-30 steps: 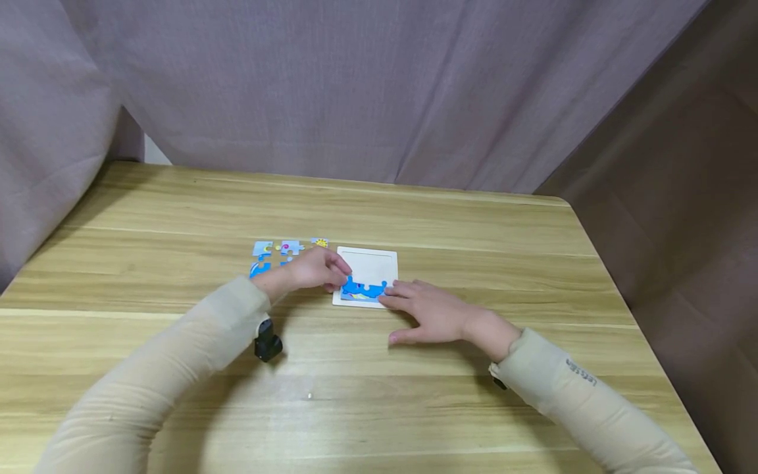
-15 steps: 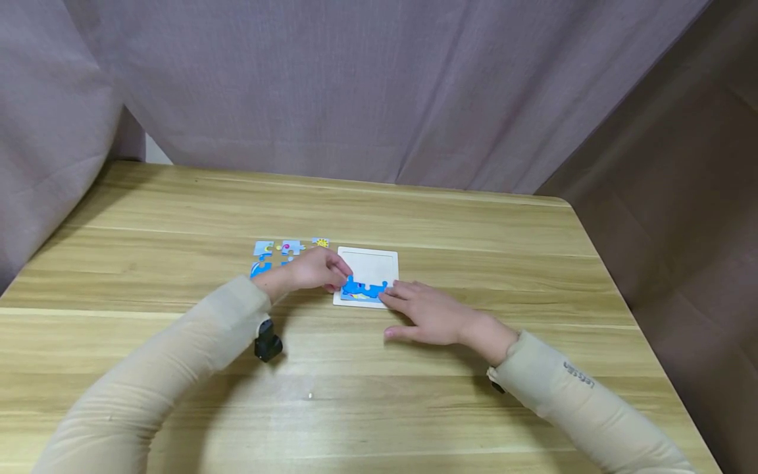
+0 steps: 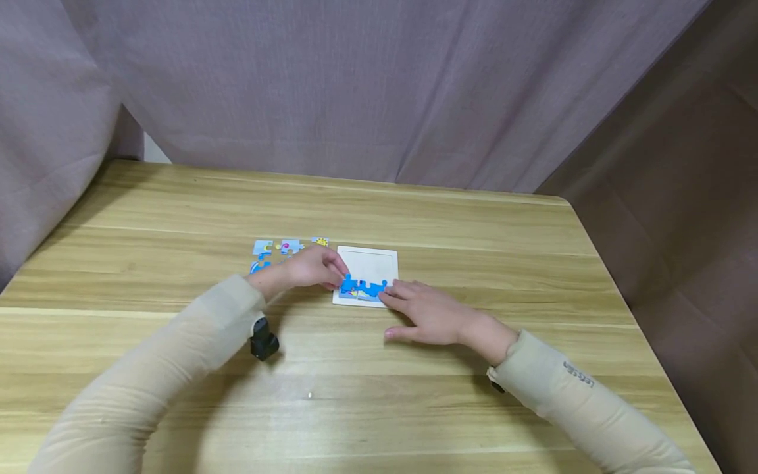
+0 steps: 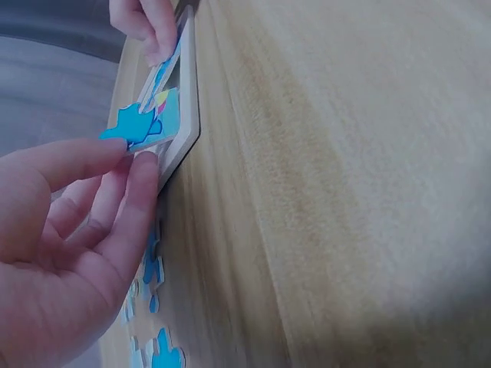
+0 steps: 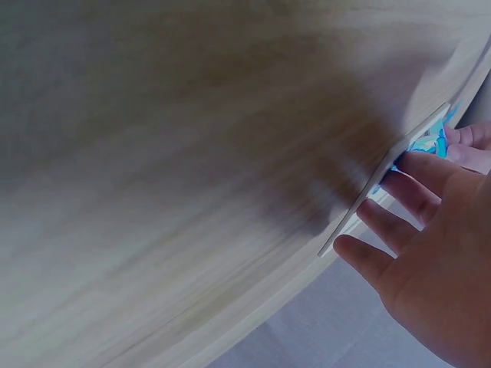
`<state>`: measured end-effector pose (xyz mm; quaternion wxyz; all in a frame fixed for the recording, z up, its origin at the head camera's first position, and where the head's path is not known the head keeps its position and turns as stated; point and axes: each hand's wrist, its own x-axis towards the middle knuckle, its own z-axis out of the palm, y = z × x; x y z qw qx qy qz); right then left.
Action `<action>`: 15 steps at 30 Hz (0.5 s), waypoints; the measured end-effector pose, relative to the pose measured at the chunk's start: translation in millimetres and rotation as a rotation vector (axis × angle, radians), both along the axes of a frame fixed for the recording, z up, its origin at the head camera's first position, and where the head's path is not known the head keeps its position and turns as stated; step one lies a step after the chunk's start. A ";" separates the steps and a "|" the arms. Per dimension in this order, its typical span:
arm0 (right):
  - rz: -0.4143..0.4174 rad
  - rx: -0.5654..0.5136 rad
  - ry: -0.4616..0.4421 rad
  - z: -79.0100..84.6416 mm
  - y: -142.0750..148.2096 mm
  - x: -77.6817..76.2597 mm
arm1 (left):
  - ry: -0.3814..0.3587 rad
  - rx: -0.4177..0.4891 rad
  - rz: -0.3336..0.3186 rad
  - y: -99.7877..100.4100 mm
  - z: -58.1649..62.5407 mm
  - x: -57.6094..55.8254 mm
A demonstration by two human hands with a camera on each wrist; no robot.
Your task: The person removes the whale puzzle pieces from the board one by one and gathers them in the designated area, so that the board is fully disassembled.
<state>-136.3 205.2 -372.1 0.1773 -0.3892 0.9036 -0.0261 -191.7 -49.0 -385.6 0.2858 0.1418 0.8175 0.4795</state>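
My left hand [image 3: 312,266] pinches a blue jigsaw piece [image 4: 132,124] between thumb and fingertips, at the near left corner of a white puzzle tray [image 3: 373,261]. In the left wrist view this piece is tilted, lifted above the tray floor. Beside it in the tray's near row lies more blue puzzle [image 3: 373,289], partly hidden under the fingertips of my right hand [image 3: 432,315]. The right fingers are extended over the tray's right rim, the thumb spread away over the table.
Several loose jigsaw pieces [image 3: 262,247] lie on the wooden table [image 3: 474,250] left of the tray, some hidden behind my left hand. A piece with a yellow sun [image 3: 320,241] lies just left of the tray's far corner. Grey curtain [image 3: 296,92] hangs behind the table.
The piece in my left hand has shifted slightly left and tilted up, and a gap now shows between it and its neighbour. My right hand stays nearly still.
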 end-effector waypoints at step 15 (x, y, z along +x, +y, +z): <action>-0.014 0.012 -0.019 0.0 2.3 1.0 | -0.066 0.078 0.067 -28.4 8.2 -0.3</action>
